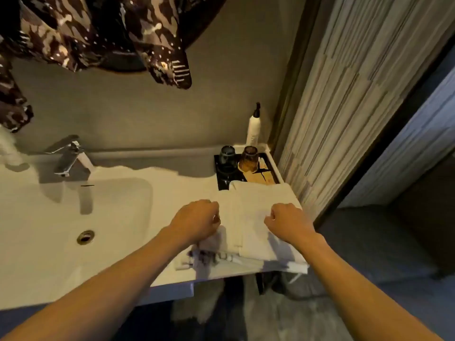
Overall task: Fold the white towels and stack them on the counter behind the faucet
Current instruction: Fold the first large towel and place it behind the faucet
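A folded white towel (256,212) lies on the white counter (157,193) to the right of the sink basin, with another crumpled white towel (209,254) under its near edge. My left hand (197,221) rests on the folded towel's left edge with fingers curled onto the cloth. My right hand (288,221) presses on its right part, fingers curled too. The chrome faucet (70,156) stands at the back left of the basin, well left of both hands.
A black tray (221,178) holds a dark glass (227,156), an amber glass (248,157) and packets just behind the towel. A white pump bottle (253,129) stands in the corner. The sink drain (85,237) is at left. A mirror with a patterned reflection hangs above.
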A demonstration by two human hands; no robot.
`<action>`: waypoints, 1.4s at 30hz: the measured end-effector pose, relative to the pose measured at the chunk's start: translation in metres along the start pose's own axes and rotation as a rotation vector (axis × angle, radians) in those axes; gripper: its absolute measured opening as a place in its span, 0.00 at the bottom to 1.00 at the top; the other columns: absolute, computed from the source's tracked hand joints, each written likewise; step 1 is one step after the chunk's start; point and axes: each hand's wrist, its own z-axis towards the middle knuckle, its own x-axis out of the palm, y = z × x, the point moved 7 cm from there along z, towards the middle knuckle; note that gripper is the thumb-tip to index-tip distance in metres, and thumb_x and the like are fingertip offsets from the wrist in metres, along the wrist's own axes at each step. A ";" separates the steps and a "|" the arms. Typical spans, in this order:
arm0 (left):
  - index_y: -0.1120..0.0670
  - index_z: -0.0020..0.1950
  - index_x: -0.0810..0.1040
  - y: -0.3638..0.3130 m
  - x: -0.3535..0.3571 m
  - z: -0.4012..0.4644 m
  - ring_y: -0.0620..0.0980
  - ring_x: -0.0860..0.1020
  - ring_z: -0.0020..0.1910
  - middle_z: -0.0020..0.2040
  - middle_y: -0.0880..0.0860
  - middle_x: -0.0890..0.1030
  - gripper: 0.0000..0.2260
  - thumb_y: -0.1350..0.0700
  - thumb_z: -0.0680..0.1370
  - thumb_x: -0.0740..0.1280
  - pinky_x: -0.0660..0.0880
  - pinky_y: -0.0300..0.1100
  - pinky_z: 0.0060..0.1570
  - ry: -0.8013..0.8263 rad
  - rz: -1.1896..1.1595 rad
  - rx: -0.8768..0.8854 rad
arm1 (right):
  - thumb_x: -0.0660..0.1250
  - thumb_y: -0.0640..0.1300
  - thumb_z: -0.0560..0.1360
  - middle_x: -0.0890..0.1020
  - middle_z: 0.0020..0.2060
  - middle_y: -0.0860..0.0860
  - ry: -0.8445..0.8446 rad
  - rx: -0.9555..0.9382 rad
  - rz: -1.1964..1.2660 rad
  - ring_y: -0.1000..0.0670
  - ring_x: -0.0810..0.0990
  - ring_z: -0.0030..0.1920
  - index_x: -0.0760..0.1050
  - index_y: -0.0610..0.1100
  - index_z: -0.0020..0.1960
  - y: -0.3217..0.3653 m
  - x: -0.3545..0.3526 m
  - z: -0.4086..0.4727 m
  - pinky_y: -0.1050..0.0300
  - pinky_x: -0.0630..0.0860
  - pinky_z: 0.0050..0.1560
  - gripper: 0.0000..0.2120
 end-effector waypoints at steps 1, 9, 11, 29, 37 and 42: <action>0.55 0.62 0.78 -0.001 0.017 0.010 0.57 0.79 0.57 0.59 0.57 0.82 0.13 0.52 0.80 0.62 0.76 0.48 0.53 0.010 -0.112 -0.043 | 0.60 0.54 0.78 0.80 0.49 0.46 0.037 0.025 0.015 0.42 0.79 0.51 0.75 0.44 0.52 -0.009 0.012 0.004 0.51 0.76 0.47 0.14; 0.60 0.54 0.77 -0.017 0.071 0.074 0.62 0.73 0.59 0.56 0.59 0.75 0.17 0.46 0.77 0.64 0.71 0.52 0.56 -0.110 -0.407 -0.475 | 0.52 0.64 0.78 0.58 0.78 0.42 0.027 0.096 -0.074 0.36 0.55 0.77 0.57 0.46 0.77 -0.042 0.054 0.050 0.34 0.54 0.74 0.34; 0.58 0.43 0.76 -0.024 0.065 0.081 0.61 0.76 0.55 0.49 0.58 0.76 0.18 0.44 0.79 0.60 0.70 0.49 0.50 -0.177 -0.439 -0.438 | 0.50 0.65 0.78 0.53 0.80 0.42 0.018 0.043 -0.070 0.36 0.50 0.79 0.53 0.45 0.79 -0.030 0.058 0.048 0.35 0.48 0.75 0.36; 0.56 0.72 0.67 -0.065 -0.024 0.096 0.58 0.81 0.56 0.60 0.58 0.81 0.27 0.60 0.74 0.68 0.80 0.49 0.47 0.030 -1.346 -0.287 | 0.57 0.50 0.83 0.80 0.44 0.53 -0.365 0.136 0.867 0.53 0.79 0.46 0.78 0.47 0.50 -0.039 -0.046 0.007 0.56 0.77 0.49 0.13; 0.54 0.58 0.76 -0.118 -0.161 0.064 0.53 0.77 0.40 0.47 0.56 0.78 0.11 0.51 0.78 0.65 0.73 0.45 0.42 0.277 -1.529 0.058 | 0.75 0.52 0.69 0.85 0.48 0.49 -0.264 0.036 1.272 0.49 0.84 0.48 0.77 0.54 0.53 0.031 -0.162 -0.001 0.49 0.81 0.48 0.14; 0.58 0.57 0.81 -0.030 -0.170 0.053 0.58 0.81 0.56 0.59 0.61 0.83 0.13 0.51 0.83 0.62 0.75 0.50 0.59 0.039 -1.505 0.029 | 0.70 0.39 0.70 0.86 0.50 0.42 -0.266 0.277 1.561 0.40 0.85 0.49 0.79 0.46 0.56 0.025 -0.160 0.018 0.44 0.82 0.49 0.15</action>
